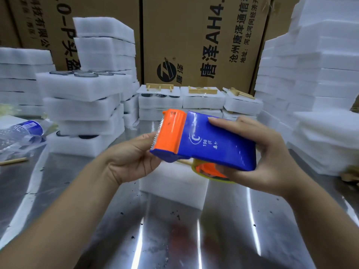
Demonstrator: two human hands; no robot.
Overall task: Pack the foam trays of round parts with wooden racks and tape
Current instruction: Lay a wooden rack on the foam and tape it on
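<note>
A blue tape dispenser (209, 144) with an orange toothed cutter end is held above the steel table. My right hand (266, 154) grips its rear body, thumb on top and fingers under the tape roll. My left hand (129, 158) holds the cutter end from below, fingers hidden behind it. Under the dispenser lies a white foam tray (172, 181) with a bit of wooden rack showing at its top edge. At the back stand foam trays topped with wooden racks (159, 87), (203, 91), (240, 94).
Stacks of foam trays with round parts (85, 88) rise at the left, plain foam sheets (318, 78) at the right. Cardboard boxes (204, 39) form the back wall. A crumpled plastic bottle (23, 131) and a wooden stick (13, 161) lie at far left.
</note>
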